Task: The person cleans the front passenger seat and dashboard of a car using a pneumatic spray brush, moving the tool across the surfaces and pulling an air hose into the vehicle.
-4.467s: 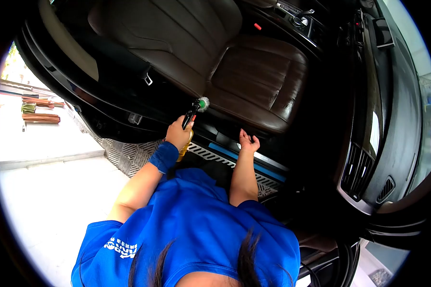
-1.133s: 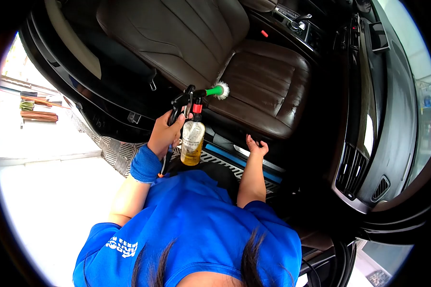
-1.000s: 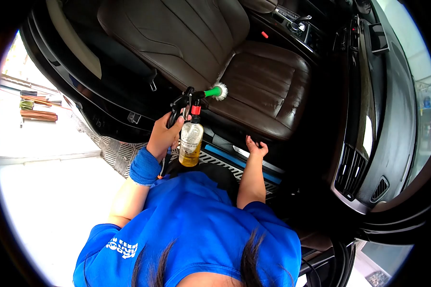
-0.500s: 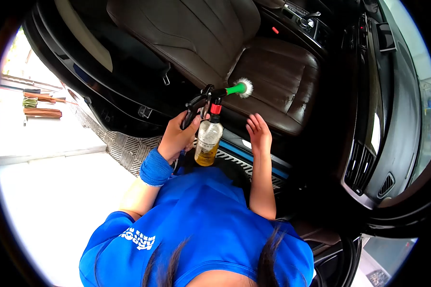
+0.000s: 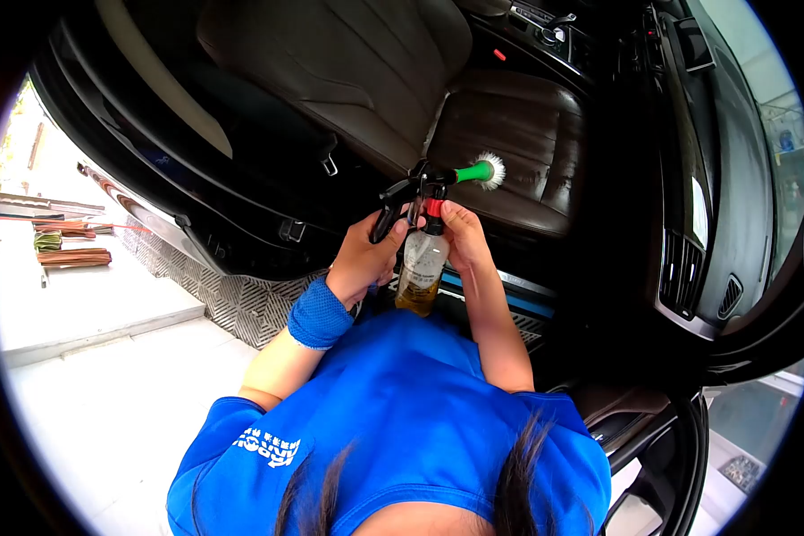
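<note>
My left hand, with a blue wristband below it, is closed round the black handle of a spray gun. A clear bottle with some yellow liquid hangs upright under the gun. From the gun's front sticks out a green nozzle ringed with white bristles, in front of the brown leather seat. My right hand has its fingers on the red collar at the bottle's neck.
The seat belt buckle and door latch are at the left of the opening. A dashboard stands at the right. Below lies the door sill. Bundled sticks or cloths lie outside at the far left.
My right hand has risen from beside the seat's lower edge and taken hold at the bottle's neck. My left hand has carried the spray gun to the right.
</note>
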Demonstrator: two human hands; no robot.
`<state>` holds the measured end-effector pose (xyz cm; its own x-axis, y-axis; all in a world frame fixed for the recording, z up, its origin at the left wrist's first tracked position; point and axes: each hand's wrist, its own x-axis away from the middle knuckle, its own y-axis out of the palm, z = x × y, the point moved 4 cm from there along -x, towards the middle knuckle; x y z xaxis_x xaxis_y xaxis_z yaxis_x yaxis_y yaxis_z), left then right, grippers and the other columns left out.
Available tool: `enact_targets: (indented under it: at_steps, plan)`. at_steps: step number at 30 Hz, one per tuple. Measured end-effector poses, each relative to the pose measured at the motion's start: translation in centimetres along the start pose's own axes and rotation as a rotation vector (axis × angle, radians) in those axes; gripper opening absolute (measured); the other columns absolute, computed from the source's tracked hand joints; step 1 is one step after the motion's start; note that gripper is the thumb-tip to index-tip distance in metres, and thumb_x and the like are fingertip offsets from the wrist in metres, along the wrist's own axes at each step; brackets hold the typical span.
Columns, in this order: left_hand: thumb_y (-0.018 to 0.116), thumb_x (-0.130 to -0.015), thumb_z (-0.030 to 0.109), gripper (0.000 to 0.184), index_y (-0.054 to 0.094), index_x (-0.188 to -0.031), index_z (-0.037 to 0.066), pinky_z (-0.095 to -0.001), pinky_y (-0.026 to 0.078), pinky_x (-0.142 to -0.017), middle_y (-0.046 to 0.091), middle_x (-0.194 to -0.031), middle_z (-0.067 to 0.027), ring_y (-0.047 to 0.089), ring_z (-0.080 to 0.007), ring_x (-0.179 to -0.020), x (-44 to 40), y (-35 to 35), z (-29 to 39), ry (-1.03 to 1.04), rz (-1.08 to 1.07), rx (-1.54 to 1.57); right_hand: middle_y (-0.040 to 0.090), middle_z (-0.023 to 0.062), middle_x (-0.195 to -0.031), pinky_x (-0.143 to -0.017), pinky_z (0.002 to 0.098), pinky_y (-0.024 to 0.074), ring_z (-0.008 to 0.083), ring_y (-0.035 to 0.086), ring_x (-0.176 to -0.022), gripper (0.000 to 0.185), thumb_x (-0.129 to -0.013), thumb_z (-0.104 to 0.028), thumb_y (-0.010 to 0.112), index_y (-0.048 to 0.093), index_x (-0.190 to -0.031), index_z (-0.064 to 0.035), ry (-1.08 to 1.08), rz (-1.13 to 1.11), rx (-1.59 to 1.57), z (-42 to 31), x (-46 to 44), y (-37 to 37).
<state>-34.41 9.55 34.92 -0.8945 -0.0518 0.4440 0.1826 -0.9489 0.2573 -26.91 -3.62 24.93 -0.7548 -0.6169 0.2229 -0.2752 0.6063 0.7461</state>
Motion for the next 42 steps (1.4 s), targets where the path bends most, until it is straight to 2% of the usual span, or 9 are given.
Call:
enact_targets:
  at_steps: [11,14,17,20,29,33,35,39,42]
  plan:
    - [0.057,-0.094,0.027,0.034,0.056,-0.118,0.003,-0.0205,0.03,-0.037,0.053,-0.063,0.0021,0.037,-0.0028,-0.04,-0.4,-1.1,-0.6,-0.045,-0.063,-0.045,0.065,0.0065,-0.091,-0.08,0.0294,0.0481,0.014,0.061,-0.084,0.032,-0.098,-0.033,0.048,0.058,-0.103,-0.0021,-0.164,0.083,0.058,1.1,0.2,0.3]
    - [0.059,-0.093,0.026,0.035,0.056,-0.117,0.002,-0.0202,0.031,-0.039,0.053,-0.064,0.0023,0.039,-0.003,-0.041,-1.1,-0.3,-1.2,-0.027,-0.138,-0.091,0.057,0.008,-0.117,-0.092,0.0311,0.0411,0.0158,0.053,-0.107,0.043,-0.099,-0.038,0.041,0.051,-0.123,-0.0036,-0.261,0.58,0.151,1.7,2.9,-1.5]
    - [0.05,-0.097,0.033,0.042,0.053,-0.124,0.001,-0.0194,0.03,-0.039,0.058,-0.075,0.0001,0.04,-0.0024,-0.045,-1.7,1.6,-3.3,0.022,-0.2,-0.136,0.055,0.006,-0.109,-0.088,0.0288,0.0405,0.0128,0.05,-0.101,0.044,-0.097,-0.032,0.049,0.045,-0.129,-0.0027,-0.452,0.57,0.372,0.8,6.4,1.9]
    - [0.017,-0.098,0.055,0.07,0.025,-0.145,0.003,-0.0358,0.02,-0.112,0.03,-0.147,-0.0193,0.03,-0.0273,-0.136,-1.6,4.1,-5.8,0.102,-0.305,-0.056,0.047,0.0118,-0.109,-0.086,0.0305,0.0417,0.0187,0.049,-0.098,0.046,-0.089,-0.023,0.061,0.044,-0.126,-0.0003,-0.438,0.659,0.628,0.9,8.2,4.5]
    - [0.037,-0.099,0.037,0.072,-0.004,-0.147,0.002,-0.0339,0.025,-0.109,0.028,-0.147,-0.0223,0.033,-0.0293,-0.135,0.8,8.1,-8.7,0.323,-0.63,-0.602,0.057,0.0155,-0.098,-0.077,0.0334,0.0443,0.0231,0.056,-0.089,0.024,-0.095,-0.014,0.045,0.05,-0.112,0.0025,-0.38,1.111,0.63,0.4,13.5,0.0]
    - [0.041,-0.099,0.031,0.062,0.01,-0.146,0.004,-0.0356,0.029,-0.107,0.031,-0.145,-0.0184,0.035,-0.0269,-0.133,-0.8,7.5,-11.3,0.121,-0.721,-0.365,0.058,0.0109,-0.095,-0.073,0.029,0.0479,0.0197,0.059,-0.08,0.027,-0.097,-0.013,0.041,0.045,-0.12,0.0009,-0.723,1.171,0.872,-0.7,13.8,-2.0]
    - [0.046,-0.098,0.029,0.054,0.025,-0.143,0.007,-0.0378,0.032,-0.106,0.034,-0.142,-0.0115,0.038,-0.024,-0.13,-1.9,7.1,-12.5,-0.221,-0.611,-0.121,0.057,0.0105,-0.091,-0.054,0.0248,0.049,0.0155,0.06,-0.059,0.027,-0.098,-0.018,0.042,0.042,-0.119,-0.0009,-0.592,1.143,0.394,-1.1,14.2,-2.8]
    - [0.052,-0.095,0.036,0.049,0.044,-0.131,0.003,-0.0344,0.042,-0.095,0.043,-0.132,-0.0148,0.049,-0.0256,-0.117,-3.9,4.2,-17.6,0.286,-0.73,-0.834,0.058,0.0065,-0.081,-0.034,0.0243,0.038,0.0124,0.053,-0.041,0.028,-0.099,-0.031,0.041,0.045,-0.105,-0.0044,-0.581,1.256,0.285,-3.3,16.2,-7.8]
    - [0.046,-0.096,0.042,0.05,0.047,-0.132,0.006,-0.034,0.035,-0.102,0.047,-0.131,-0.0151,0.046,-0.0272,-0.12,-3.6,2.6,-19.5,-0.186,-1.038,-0.888,0.058,0.0062,-0.078,-0.033,0.0257,0.0361,0.0117,0.048,-0.039,0.03,-0.098,-0.033,0.042,0.049,-0.096,-0.0042,-0.542,1.227,0.334,-6.1,16.8,-8.7]
